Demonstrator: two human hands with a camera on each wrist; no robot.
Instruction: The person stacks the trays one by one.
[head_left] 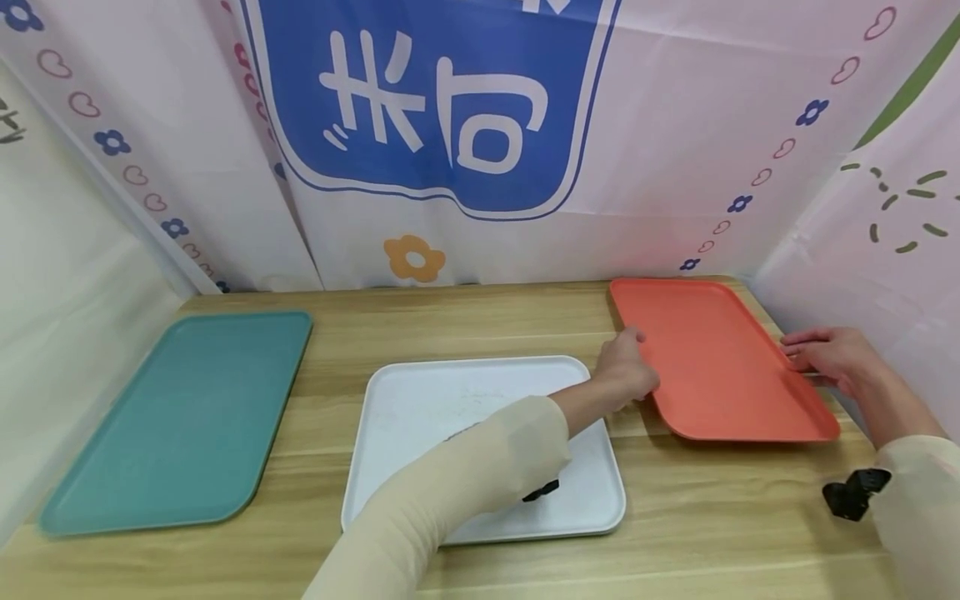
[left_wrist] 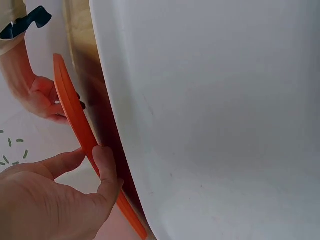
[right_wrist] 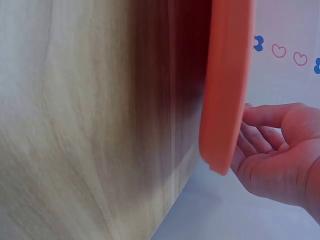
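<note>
Lettering: the white fabric backdrop (head_left: 675, 125) carries a blue panel (head_left: 431, 92) with two large white characters (head_left: 375, 96); the first appears to be 米. A further character is cut off by the upper frame edge.

Clearances: the coral-red, rectangular, shallow tray (head_left: 720, 358) is at the right rear of the wood-grain table (head_left: 675, 517). It is raised; the right wrist view shows a gap between its underside and the table. Its right rim is near the fabric side wall (head_left: 885, 275). Its left rim is near a white rectangular tray (head_left: 435, 400), centrally placed. Bare wood lies in front of the red tray and between the white tray and a teal rectangular tray (head_left: 187, 408) at the left.

Grip: the left hand (head_left: 626, 367) pinches the left rim between thumb and fingers. The right hand (head_left: 832, 354) grips the right rim with curled fingers.

Appearance: the red tray has rounded corners, a raised rim and a plain, matte inner surface.
</note>
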